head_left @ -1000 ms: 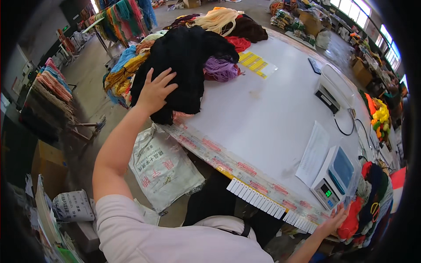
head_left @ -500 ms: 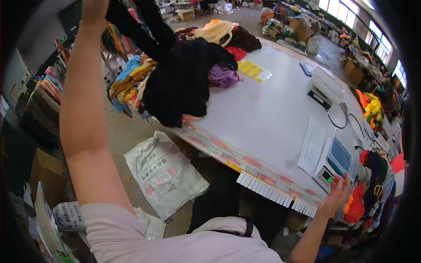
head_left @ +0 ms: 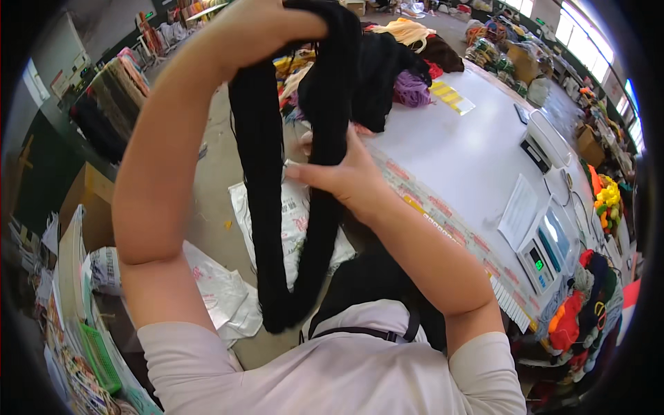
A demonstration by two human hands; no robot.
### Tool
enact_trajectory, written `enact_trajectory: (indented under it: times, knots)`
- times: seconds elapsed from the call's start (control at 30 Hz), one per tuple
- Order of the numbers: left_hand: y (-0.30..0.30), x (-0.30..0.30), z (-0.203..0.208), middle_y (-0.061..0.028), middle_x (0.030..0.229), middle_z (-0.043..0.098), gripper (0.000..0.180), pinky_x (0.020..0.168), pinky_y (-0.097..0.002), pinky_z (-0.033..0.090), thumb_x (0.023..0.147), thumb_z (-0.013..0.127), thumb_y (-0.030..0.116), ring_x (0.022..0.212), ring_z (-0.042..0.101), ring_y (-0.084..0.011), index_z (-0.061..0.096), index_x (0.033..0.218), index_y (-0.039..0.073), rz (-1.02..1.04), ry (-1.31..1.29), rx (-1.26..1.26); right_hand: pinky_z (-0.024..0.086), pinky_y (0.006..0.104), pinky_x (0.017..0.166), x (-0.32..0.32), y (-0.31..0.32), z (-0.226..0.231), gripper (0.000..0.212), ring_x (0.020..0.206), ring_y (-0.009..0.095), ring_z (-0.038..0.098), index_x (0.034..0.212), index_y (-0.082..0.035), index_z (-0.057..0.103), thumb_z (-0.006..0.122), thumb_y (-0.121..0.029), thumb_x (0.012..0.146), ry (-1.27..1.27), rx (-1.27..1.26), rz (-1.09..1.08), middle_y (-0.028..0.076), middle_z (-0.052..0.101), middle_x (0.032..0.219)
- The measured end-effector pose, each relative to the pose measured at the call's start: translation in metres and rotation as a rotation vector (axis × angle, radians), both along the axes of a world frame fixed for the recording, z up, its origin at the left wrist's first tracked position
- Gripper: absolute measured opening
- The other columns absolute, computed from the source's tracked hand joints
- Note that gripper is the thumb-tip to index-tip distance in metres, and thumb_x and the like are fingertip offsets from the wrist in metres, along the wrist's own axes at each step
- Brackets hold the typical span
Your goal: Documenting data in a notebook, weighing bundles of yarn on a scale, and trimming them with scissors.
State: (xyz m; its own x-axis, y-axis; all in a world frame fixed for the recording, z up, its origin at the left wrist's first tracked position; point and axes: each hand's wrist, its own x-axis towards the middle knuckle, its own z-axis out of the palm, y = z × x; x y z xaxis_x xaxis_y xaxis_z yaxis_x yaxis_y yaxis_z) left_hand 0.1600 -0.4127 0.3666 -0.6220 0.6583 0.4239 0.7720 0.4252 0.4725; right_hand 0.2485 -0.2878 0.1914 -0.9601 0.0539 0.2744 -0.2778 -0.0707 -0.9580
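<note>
A long loop of black yarn, a skein [head_left: 263, 207], hangs down in front of me with its lower end near my waist. Raised high at the top of the view, my left hand [head_left: 294, 28] is closed on the skein's upper end; its fingertips are hidden by the yarn. My right hand [head_left: 349, 176] wraps round the loop's right strand about halfway up, thumb in front and fingers partly hidden behind. More black yarn [head_left: 380, 76] lies piled on the table's far left corner, beside purple yarn [head_left: 413, 90].
The white table [head_left: 443, 145] stretches to the right, with a digital scale [head_left: 539, 259], a paper sheet [head_left: 520, 211] and a white plastic bin [head_left: 550, 138] on it. Coloured yarn [head_left: 567, 321] is heaped at its right edge. White sacks [head_left: 221, 290] lie on the floor below.
My right hand has come from beside the scale to the hanging yarn and taken hold of a strand. My left hand has moved right, bringing the black skein in front of me.
</note>
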Motion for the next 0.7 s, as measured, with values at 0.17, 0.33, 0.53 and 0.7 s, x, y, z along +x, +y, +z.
enact_trajectory:
  times: [0.17,0.33,0.53,0.7]
  knots:
    - [-0.072,-0.024,-0.068,-0.0021,0.08,0.065,0.028,0.073,-0.0242,0.045,0.078,0.07,0.021,0.077,0.058,-0.0079,0.069,0.096,0.0,-0.098,-0.135,0.115,0.049,0.0322,0.084,0.038,0.013,-0.054,0.032,0.083,0.022,0.067,0.109,0.003,0.058,0.066,-0.004,0.079,-0.376,-0.225,0.249,0.009,0.062,0.08]
    - [-0.134,-0.016,-0.114,0.0007,0.083,0.063,0.026,0.073,-0.0255,0.045,0.074,0.074,0.015,0.08,0.055,-0.0074,0.067,0.096,0.004,-0.044,-0.481,-0.192,0.049,0.0316,0.057,0.082,0.054,-0.038,0.026,0.048,0.016,0.055,0.093,0.001,0.056,0.067,-0.007,0.071,-0.436,-0.187,0.288,0.006,0.055,0.068]
    - [-0.112,-0.014,-0.197,-0.0095,0.131,0.054,0.071,0.102,-0.0348,0.039,0.075,0.08,0.03,0.122,0.05,-0.0213,0.049,0.133,0.004,-0.416,-0.421,-0.33,0.043,0.0232,0.044,0.103,0.071,-0.009,0.033,0.046,0.012,0.054,0.101,0.003,0.059,0.065,-0.006,0.069,-0.455,0.098,0.262,0.007,0.058,0.065]
    - [-0.048,0.023,-0.274,-0.0223,0.126,0.054,0.114,0.104,-0.0445,0.038,0.052,0.079,0.071,0.119,0.054,-0.0327,0.045,0.132,-0.003,-0.852,-1.105,0.334,0.049,0.0309,0.05,0.082,0.027,-0.022,0.018,0.052,0.017,0.06,0.086,0.003,0.061,0.06,-0.009,0.073,-0.278,0.333,0.54,0.009,0.061,0.068]
